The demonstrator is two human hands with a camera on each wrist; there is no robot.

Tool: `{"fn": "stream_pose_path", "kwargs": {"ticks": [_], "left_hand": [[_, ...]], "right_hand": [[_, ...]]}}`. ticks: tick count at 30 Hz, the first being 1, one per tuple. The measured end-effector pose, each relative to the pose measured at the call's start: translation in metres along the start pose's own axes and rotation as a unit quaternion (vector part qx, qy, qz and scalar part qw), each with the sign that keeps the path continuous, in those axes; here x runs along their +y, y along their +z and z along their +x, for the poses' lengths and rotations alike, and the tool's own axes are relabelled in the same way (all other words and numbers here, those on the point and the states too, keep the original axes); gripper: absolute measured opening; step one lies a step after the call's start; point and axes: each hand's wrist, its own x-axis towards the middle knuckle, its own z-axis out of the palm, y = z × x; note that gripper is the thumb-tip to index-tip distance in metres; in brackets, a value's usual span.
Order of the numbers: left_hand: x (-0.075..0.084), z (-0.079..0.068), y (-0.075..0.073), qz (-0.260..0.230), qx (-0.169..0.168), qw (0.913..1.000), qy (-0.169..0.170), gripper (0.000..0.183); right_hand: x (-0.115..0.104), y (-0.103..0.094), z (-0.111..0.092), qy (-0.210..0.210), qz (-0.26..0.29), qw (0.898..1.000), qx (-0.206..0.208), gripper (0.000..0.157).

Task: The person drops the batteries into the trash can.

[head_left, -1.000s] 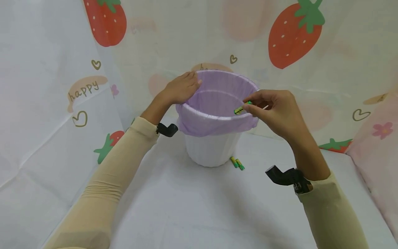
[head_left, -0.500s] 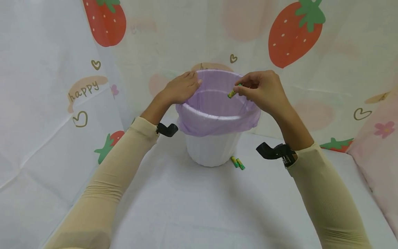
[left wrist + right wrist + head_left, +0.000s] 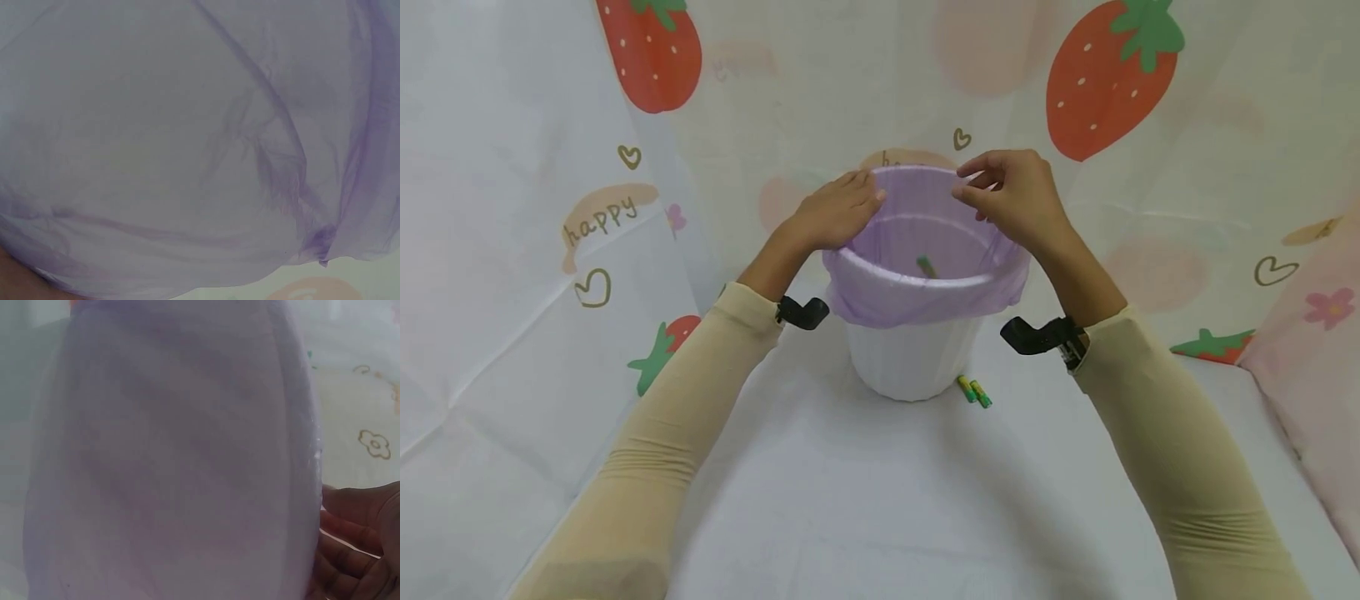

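Observation:
A white bin point(image 3: 917, 358) lined with a purple bag point(image 3: 917, 304) stands in the middle of the head view. My left hand point(image 3: 838, 212) rests on its left rim, fingers extended along the lined edge. Above the right side of the opening is my right hand point(image 3: 1018, 196), thumb and fingers parted with nothing between them. Inside the bin a green battery point(image 3: 927, 267) shows, partly hidden by the front rim. The right wrist view has the right hand point(image 3: 356, 544) beyond the purple liner point(image 3: 175, 456); the left wrist view is mostly filled by the liner point(image 3: 156, 144).
Two green-and-yellow batteries point(image 3: 974, 391) lie on the white cloth point(image 3: 880, 483), just right of the bin's base. A strawberry-patterned backdrop point(image 3: 850, 75) rises close behind the bin. Pink cloth point(image 3: 1315, 392) borders the right side.
My right hand moved up and left over the bin and let go of a battery, which dropped down inside the opening. The left hand has stayed on the rim.

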Motion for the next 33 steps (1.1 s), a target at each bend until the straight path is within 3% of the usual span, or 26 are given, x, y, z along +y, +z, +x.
{"fn": "stream_pose_path", "kwargs": {"ticks": [14,23,33], "left_hand": [[-0.001,-0.002,-0.001,0.0,0.0,1.0,-0.002,0.068],[-0.003,-0.002,-0.002,0.007,0.0,1.0,0.004,0.067],[-0.002,-0.004,-0.002,0.003,-0.002,1.0,0.0,0.066]], "right_hand": [[0.001,-0.011,-0.024,-0.007,0.011,1.0,0.011,0.022],[0.014,-0.014,-0.063,-0.041,0.044,0.997,0.049,0.02],[0.032,-0.01,-0.107,-0.046,0.045,0.996,0.064,0.021]]}}
